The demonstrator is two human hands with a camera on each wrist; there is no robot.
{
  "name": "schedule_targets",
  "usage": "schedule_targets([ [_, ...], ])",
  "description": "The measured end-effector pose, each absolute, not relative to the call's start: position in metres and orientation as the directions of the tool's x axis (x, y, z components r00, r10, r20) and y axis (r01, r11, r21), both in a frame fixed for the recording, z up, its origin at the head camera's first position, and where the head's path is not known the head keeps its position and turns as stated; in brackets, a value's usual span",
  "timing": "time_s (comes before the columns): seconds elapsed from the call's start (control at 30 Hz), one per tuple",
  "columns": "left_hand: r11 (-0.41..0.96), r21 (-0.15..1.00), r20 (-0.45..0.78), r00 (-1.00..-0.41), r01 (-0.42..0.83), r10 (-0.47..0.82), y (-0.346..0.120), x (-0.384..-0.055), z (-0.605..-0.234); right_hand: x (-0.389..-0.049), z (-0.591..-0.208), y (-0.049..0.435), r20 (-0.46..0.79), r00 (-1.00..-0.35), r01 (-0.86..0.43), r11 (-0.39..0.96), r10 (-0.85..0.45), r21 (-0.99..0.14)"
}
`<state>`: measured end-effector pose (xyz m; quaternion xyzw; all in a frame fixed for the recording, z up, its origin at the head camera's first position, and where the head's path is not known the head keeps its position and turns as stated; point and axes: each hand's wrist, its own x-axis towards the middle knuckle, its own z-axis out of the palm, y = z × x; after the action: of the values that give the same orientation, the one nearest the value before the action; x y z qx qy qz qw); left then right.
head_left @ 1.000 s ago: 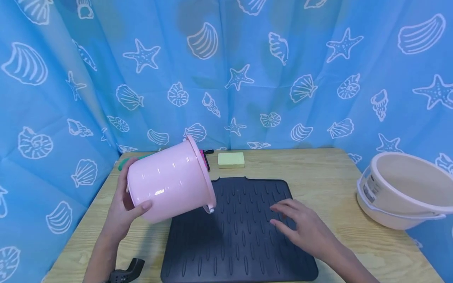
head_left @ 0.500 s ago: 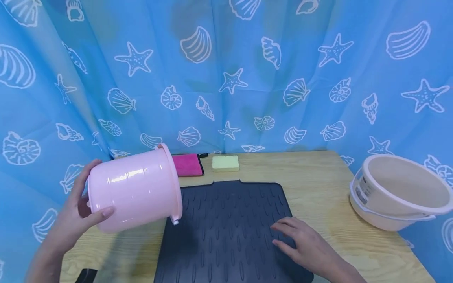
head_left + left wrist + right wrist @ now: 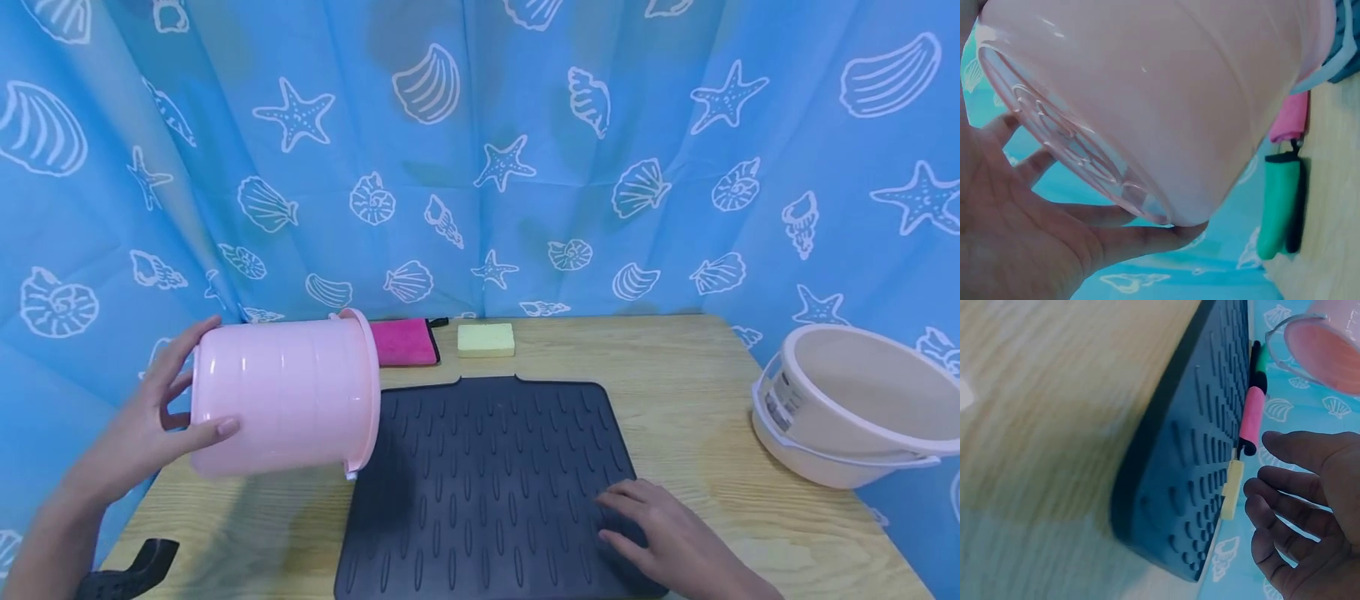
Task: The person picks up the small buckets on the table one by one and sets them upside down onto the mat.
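Note:
My left hand (image 3: 150,425) grips a pink bucket (image 3: 285,396) around its base, thumb on the near side and fingers on the far side. The bucket lies on its side in the air, mouth to the right, over the left of the table. Its ringed bottom faces my palm in the left wrist view, where the hand (image 3: 1029,231) spreads across the base edge. Over the right part of a black ridged mat (image 3: 487,492), my right hand (image 3: 663,533) hovers with loosely bent fingers and holds nothing. The right wrist view shows the bucket's inside (image 3: 1329,353) and thin handle.
A beige bucket (image 3: 862,408) stands at the table's right side. Along the back are a pale yellow sponge (image 3: 486,340) and a folded pink cloth (image 3: 405,342). A green-handled item (image 3: 1280,206) lies at the back left. A blue shell-patterned curtain (image 3: 480,167) surrounds the table.
My left hand has carried the pink bucket leftward off the mat and turned it nearly level, uncovering the pink cloth. My right hand has shifted slightly right and toward me.

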<state>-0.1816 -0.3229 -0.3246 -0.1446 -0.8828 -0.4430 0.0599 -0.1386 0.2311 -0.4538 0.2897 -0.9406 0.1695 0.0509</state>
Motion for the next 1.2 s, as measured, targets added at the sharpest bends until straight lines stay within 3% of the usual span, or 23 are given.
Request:
schedule_targets([
  [0.43,0.719,0.638,0.139,-0.959,0.277,0.247,-0.311,-0.201,-0.312,-0.133,-0.470,0.246,0.001,-0.875,-0.457,0.827,-0.483,-0.328],
  [0.8,0.739,0.606,0.159,-0.955,0.295,0.251,-0.280,-0.224,-0.325,-0.133,-0.487,0.248,0.069,-0.835,-0.531,0.767,-0.546,-0.361],
  [1.07,0.749,0.578,0.208,-0.946,0.325,0.250,-0.265,-0.238,-0.335,-0.135,-0.487,0.247,0.025,-0.841,-0.509,0.776,-0.540,-0.372],
  [1.2,0.725,0.615,0.166,-0.949,0.311,0.267,-0.259,-0.243,-0.337,-0.136,-0.488,0.249,0.032,-0.831,-0.523,0.763,-0.555,-0.380],
])
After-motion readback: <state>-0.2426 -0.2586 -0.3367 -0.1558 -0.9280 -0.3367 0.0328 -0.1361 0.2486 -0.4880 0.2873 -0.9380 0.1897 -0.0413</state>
